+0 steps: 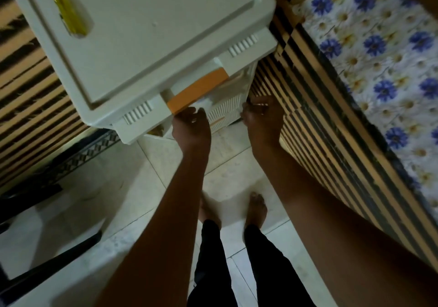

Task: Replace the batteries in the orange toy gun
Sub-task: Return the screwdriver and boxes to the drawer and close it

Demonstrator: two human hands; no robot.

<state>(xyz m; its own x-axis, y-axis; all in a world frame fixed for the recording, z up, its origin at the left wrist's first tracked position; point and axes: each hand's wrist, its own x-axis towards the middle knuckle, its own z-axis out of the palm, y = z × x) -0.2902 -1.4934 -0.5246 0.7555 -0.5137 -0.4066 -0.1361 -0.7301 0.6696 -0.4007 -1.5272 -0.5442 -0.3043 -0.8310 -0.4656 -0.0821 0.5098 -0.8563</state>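
Observation:
No orange toy gun or batteries are in view. I stand in front of a white plastic drawer cabinet (147, 34). Its top drawer (248, 46) sticks out a little and has an orange handle (199, 89). My left hand (191, 125) is at the front of this drawer, fingers curled up under the lower end of the orange handle. My right hand (263, 117) rests against the cabinet's right front corner, level with a lower ribbed drawer (225, 112), and holds nothing. A yellow object (68, 15), blurred, lies on the cabinet top at the far left.
A bed with a blue-flowered sheet (379, 53) and a striped wooden side (320, 129) runs along the right. A striped panel (28, 93) stands behind the cabinet on the left. A dark frame (47, 271) sits low left. My bare feet (256, 209) are on the pale tiled floor.

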